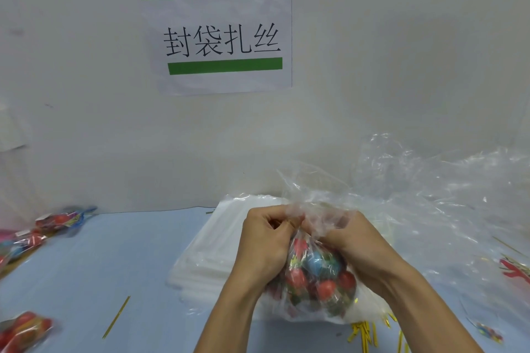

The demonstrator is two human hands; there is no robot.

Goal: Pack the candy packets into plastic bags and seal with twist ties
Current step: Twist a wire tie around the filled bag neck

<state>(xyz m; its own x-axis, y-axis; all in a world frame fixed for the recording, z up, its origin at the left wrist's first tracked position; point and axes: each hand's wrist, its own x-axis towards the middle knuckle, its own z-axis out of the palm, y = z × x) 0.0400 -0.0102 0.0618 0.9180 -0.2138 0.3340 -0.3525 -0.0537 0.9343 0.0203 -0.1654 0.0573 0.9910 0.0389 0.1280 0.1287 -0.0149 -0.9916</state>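
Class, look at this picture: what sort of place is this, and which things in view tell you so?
Probably a small packing workstation. A printed sign hangs on the wall above a blue table. On the table lie a stack of plastic bags, loose yellow twist ties and finished candy bags.

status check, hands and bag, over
Left hand and right hand both pinch the gathered neck of the clear plastic bag of red and blue candy. No tie on yet. Loose gold twist tie lies left. Nothing obstructing.
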